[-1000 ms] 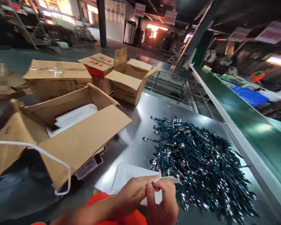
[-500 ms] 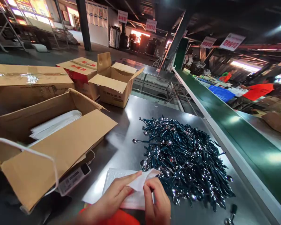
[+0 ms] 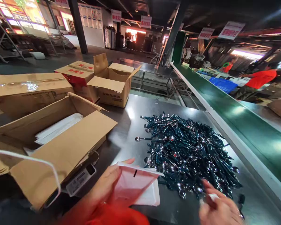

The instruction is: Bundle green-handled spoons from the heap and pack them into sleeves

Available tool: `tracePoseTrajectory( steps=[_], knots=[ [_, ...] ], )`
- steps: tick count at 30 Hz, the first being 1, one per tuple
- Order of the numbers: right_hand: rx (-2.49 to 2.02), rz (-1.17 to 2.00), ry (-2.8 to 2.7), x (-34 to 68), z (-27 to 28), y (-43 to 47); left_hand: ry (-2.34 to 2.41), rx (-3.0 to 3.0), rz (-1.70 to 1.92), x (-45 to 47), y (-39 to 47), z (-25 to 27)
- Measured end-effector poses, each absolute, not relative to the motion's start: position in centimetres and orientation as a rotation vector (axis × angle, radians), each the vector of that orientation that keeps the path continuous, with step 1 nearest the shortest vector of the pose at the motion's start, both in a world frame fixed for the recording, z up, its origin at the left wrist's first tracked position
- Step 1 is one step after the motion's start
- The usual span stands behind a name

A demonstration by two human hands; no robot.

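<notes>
A white mailer bag [image 3: 150, 194] is gripped at its left side by my left hand [image 3: 106, 181]. Its mouth gapes towards me, with a short black mark on the far inner wall and a pinkish tint inside. My right hand [image 3: 221, 207], slightly blurred, is at the lower right, beside the near edge of a heap of spoons [image 3: 189, 150] with shiny bowls and dark blue-green handles. Pinched in its fingers is a small white scrap [image 3: 212, 197], too blurred to name exactly. The spoons lie loose on the metal table [image 3: 121, 147].
At left, an open carton [image 3: 70, 137] holds a stack of white bags [image 3: 58, 128]. A white cable [image 3: 25, 157] arches over it; a power bank-like device [image 3: 81, 181] lies beside it. More cartons [image 3: 112, 87] stand behind. A green conveyor [image 3: 239, 109] runs along the right; a person in orange [image 3: 262, 78] is beyond.
The bag's flap was between both hands; now the bag gapes in my left hand. My right hand has moved away to the right with a white scrap.
</notes>
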State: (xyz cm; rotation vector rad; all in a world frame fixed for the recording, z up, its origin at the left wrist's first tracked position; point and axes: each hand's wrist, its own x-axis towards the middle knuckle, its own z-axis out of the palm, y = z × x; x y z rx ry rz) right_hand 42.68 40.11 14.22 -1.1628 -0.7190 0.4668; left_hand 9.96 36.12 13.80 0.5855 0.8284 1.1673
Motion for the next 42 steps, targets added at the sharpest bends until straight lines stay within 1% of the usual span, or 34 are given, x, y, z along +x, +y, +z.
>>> tracePoseTrajectory(
  steps=[2,3,5,7,10,14,21,25,30,33,38,42],
  knots=[
    [-1.007,0.832,-0.689,38.8,14.6,40.2,0.794,0.494,1.163,10.5,36.1,14.5],
    [-0.987,0.953,-0.707,37.1,14.6,40.3,0.793,0.471,1.162,10.7,36.1,14.8],
    [-0.993,1.068,-0.870,34.6,14.5,40.3,0.795,0.444,1.145,11.1,36.1,15.3],
    [-0.990,1.090,-1.120,33.4,14.3,40.1,0.794,0.429,1.141,11.2,36.1,15.4],
    [-1.007,1.040,-1.453,33.1,14.7,39.5,0.788,0.430,1.159,11.2,36.1,15.2],
    [-1.106,0.745,-1.682,33.0,16.3,39.3,0.780,0.570,1.142,11.0,36.4,14.7],
    [-0.970,0.554,-1.691,32.9,16.5,39.5,1.150,1.474,1.296,8.9,37.1,15.3],
    [-0.759,0.547,-1.743,33.5,17.4,39.9,1.092,1.636,1.331,7.5,37.2,16.8],
    [-0.549,0.740,-1.782,33.7,18.6,40.5,0.779,1.590,1.279,6.8,37.5,18.5],
    [-0.600,0.806,-1.726,33.8,18.5,40.5,0.787,1.588,1.277,6.7,37.6,19.0],
    [-0.663,0.771,-1.674,33.1,18.0,40.1,0.829,1.641,1.334,7.1,37.1,19.2],
    [-0.785,0.719,-1.515,31.4,17.7,39.6,1.079,1.778,1.381,8.1,36.6,19.2]
  ],
)
